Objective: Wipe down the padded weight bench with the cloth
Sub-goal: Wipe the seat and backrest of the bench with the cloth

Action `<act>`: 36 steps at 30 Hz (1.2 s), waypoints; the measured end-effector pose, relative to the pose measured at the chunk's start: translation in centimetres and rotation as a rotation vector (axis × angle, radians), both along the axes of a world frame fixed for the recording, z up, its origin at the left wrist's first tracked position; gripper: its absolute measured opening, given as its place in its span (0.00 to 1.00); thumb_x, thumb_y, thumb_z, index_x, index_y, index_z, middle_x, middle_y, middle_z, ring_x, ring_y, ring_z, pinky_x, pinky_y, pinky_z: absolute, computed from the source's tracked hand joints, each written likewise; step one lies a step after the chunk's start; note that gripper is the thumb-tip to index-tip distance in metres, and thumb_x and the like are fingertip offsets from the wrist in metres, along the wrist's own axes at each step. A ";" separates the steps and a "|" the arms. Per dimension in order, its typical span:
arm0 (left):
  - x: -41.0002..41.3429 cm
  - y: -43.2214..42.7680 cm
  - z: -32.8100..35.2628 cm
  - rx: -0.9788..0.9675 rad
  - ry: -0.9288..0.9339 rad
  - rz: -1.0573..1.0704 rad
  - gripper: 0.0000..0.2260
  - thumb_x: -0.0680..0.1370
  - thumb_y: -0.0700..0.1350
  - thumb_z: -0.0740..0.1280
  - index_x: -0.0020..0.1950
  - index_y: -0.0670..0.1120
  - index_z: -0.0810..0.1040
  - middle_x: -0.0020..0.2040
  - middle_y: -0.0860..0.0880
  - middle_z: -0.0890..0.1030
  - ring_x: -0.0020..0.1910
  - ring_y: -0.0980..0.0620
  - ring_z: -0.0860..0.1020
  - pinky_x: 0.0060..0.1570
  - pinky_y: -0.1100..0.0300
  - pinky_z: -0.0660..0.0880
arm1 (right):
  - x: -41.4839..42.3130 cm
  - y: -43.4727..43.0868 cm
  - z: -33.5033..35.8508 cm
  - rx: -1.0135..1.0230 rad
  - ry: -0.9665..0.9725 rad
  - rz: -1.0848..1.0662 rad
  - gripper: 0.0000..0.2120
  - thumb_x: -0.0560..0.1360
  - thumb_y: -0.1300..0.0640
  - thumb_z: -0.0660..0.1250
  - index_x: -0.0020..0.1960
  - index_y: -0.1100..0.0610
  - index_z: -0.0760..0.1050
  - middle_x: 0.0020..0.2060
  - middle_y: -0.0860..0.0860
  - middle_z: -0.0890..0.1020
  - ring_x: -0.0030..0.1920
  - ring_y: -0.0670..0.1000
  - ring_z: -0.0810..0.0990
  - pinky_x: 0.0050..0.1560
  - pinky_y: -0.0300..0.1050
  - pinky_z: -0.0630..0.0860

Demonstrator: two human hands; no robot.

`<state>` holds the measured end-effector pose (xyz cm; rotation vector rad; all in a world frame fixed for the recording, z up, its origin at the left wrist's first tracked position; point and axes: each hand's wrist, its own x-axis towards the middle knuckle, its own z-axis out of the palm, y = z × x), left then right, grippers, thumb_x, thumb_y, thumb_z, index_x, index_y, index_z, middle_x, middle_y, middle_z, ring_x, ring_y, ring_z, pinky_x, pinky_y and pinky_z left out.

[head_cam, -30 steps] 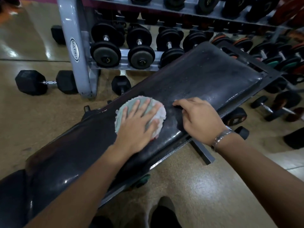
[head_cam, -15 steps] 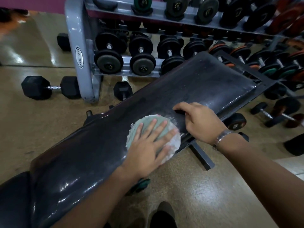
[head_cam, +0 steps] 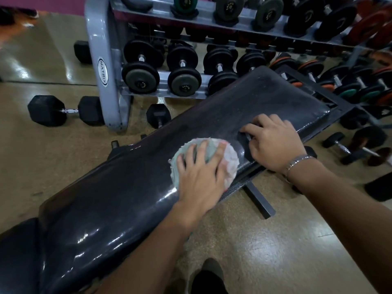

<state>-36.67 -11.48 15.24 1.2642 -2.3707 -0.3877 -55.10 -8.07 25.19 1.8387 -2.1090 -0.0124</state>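
Note:
The black padded weight bench (head_cam: 118,198) runs diagonally from lower left to upper right. My left hand (head_cam: 201,179) lies flat with fingers spread on a pale green and white cloth (head_cam: 230,161), pressing it onto the pad near the bench's near edge. My right hand (head_cam: 273,143) rests on the pad just right of the cloth, fingers curled over a worn patch by the near edge. A metal bracelet sits on that wrist. Most of the cloth is hidden under my left hand.
A grey dumbbell rack (head_cam: 101,71) full of dumbbells stands behind the bench. Loose hex dumbbells (head_cam: 63,111) lie on the floor at left, more dumbbells (head_cam: 356,145) at right. The bench's steel foot (head_cam: 258,198) juts out below. My shoe (head_cam: 210,279) is at the bottom.
My left hand slid the cloth across the pad from its far side to its near edge. My right hand stayed braced on the pad.

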 end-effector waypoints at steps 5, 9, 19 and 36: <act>1.2 1.5 -1.3 -0.084 -0.042 -0.104 0.23 0.85 0.59 0.44 0.81 0.64 0.52 0.81 0.52 0.62 0.80 0.45 0.57 0.76 0.39 0.56 | -0.2 0.0 0.0 -0.006 0.019 0.011 0.14 0.76 0.52 0.61 0.60 0.48 0.78 0.52 0.51 0.77 0.51 0.58 0.74 0.49 0.54 0.73; -0.6 -0.6 -0.2 0.023 0.017 0.040 0.24 0.84 0.59 0.43 0.81 0.61 0.53 0.82 0.53 0.57 0.82 0.46 0.52 0.79 0.40 0.49 | 0.0 0.1 -0.2 -0.005 -0.008 -0.014 0.14 0.76 0.53 0.61 0.60 0.48 0.78 0.51 0.52 0.77 0.50 0.58 0.74 0.49 0.55 0.73; 0.7 -5.3 -0.3 0.050 0.017 -0.011 0.27 0.82 0.64 0.44 0.82 0.63 0.49 0.84 0.55 0.50 0.83 0.50 0.44 0.79 0.43 0.41 | 0.2 0.3 -0.3 -0.012 -0.023 -0.011 0.17 0.78 0.41 0.59 0.60 0.47 0.78 0.52 0.49 0.78 0.51 0.56 0.75 0.51 0.53 0.73; 1.1 -13.0 -0.2 0.123 0.015 -0.042 0.25 0.84 0.63 0.46 0.81 0.64 0.52 0.83 0.55 0.52 0.82 0.50 0.48 0.79 0.43 0.46 | -0.1 0.4 -2.0 -0.125 -0.046 0.015 0.17 0.77 0.42 0.60 0.57 0.49 0.80 0.53 0.51 0.81 0.50 0.59 0.76 0.52 0.56 0.76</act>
